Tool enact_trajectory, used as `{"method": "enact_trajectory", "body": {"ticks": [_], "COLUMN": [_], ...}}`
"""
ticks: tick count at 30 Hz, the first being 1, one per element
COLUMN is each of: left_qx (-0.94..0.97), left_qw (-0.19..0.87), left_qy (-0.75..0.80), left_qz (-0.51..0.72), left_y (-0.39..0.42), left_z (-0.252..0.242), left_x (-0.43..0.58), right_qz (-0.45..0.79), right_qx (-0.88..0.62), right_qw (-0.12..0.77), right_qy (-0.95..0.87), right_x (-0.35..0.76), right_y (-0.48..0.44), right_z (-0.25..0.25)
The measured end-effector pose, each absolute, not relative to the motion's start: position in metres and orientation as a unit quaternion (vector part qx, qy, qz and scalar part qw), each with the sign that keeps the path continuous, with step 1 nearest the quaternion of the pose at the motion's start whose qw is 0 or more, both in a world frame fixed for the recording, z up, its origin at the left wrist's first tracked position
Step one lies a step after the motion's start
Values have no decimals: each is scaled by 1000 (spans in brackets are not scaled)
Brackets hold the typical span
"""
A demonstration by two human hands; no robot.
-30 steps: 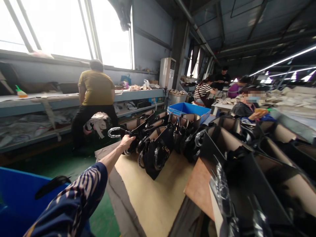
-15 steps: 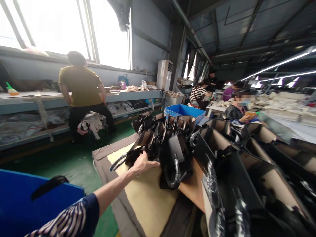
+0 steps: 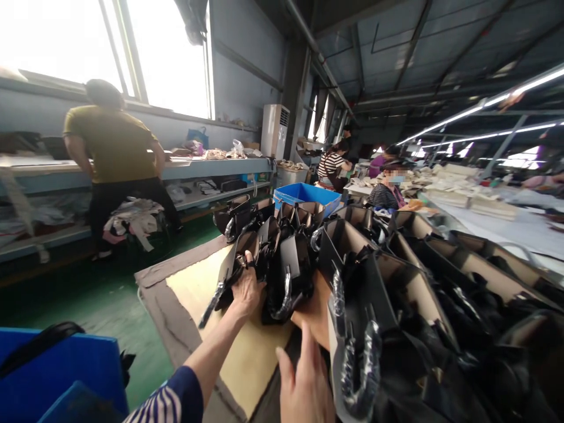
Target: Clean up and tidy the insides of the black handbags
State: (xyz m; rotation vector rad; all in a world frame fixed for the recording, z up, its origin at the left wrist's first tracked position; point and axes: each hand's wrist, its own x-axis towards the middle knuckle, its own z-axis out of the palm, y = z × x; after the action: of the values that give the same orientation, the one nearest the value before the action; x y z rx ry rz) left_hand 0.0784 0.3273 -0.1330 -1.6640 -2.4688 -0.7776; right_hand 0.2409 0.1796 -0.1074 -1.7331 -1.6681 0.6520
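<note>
Rows of black handbags [image 3: 356,294] with beige linings and plastic-wrapped handles cover the work table. My left hand [image 3: 247,289] reaches to a black bag [image 3: 238,258] at the row's left end; its fingers are at the bag's upper edge, partly hidden against the dark material. A wrapped handle [image 3: 212,302] hangs out to the left of that hand. Low in the middle, my right hand [image 3: 306,376] is raised with fingers apart and nothing in it, in front of a brown board [image 3: 316,311]. Pale yellow sheet [image 3: 238,358] lies under my left forearm.
A blue bin [image 3: 308,197] stands behind the bags, and another blue box [image 3: 66,370] is at the lower left. A person in an olive shirt [image 3: 112,141] stands at a long bench [image 3: 207,167]. Other people sit farther back at the right.
The view has shifted to the right. My right hand has come into view at the bottom. My left hand has turned, its fingers now pointing up at the bag's edge.
</note>
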Motion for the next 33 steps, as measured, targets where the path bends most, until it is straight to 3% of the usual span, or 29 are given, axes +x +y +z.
{"method": "enact_trajectory", "body": {"ticks": [3, 5, 11, 17, 23, 33], "left_qx": [-528, -516, -550, -551, -579, -616], "left_qw": [57, 61, -5, 6, -45, -102], "left_qy": [-812, -819, -790, -784, -771, -735], "left_qz": [-242, -242, -272, -286, -261, -264], "left_y": [332, 335, 347, 360, 364, 237], "left_z": [-133, -134, -146, -155, -143, -111], "left_x": [76, 78, 92, 90, 84, 53], "right_qz": [55, 38, 111, 135, 190, 278], "right_qx": [-699, -730, -715, -704, -694, -687], "right_qw": [327, 323, 290, 284, 275, 272], "right_qy": [-634, -601, -626, -637, -638, -615], "right_x": [228, 226, 212, 203, 200, 215], "right_y": [245, 279, 320, 324, 330, 210], "right_z": [-97, -94, -91, -100, -109, -83]}}
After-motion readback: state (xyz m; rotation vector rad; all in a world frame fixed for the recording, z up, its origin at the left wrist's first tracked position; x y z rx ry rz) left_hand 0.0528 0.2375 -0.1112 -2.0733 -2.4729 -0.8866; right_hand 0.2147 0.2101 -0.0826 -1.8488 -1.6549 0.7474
